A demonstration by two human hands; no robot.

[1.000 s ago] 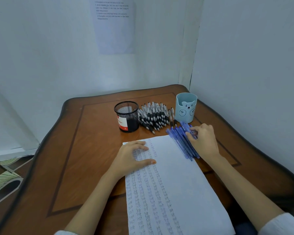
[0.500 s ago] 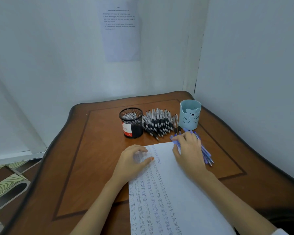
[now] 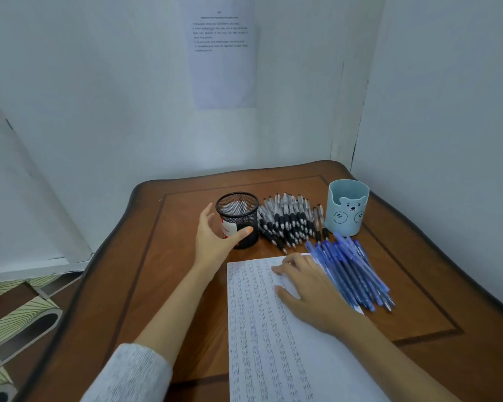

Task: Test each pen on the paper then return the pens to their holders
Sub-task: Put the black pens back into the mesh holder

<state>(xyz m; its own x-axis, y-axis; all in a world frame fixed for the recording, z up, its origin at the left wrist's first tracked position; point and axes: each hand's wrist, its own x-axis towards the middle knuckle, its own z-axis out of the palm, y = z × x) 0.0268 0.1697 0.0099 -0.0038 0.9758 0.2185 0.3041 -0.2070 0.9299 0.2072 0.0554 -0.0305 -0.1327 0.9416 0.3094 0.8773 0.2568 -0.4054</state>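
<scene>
A white paper (image 3: 276, 343) covered in rows of handwritten test marks lies on the wooden table (image 3: 157, 285). My right hand (image 3: 308, 291) rests flat on its top part, fingers straight, beside a pile of several blue pens (image 3: 352, 271). Several black-and-silver pens (image 3: 288, 221) lie between a black mesh holder (image 3: 238, 210) and a light blue bear holder (image 3: 347, 210). My left hand (image 3: 215, 236) reaches around the mesh holder's left side, thumb against its front and fingers spread beside it.
White walls close in the table at the back and right, with a printed sheet (image 3: 221, 50) stuck on the back wall. Patterned floor tiles (image 3: 15, 314) show past the table's left edge.
My left hand left the paper and moved up to the black mesh holder. My right hand came off the blue pens and settled flat on the paper's top.
</scene>
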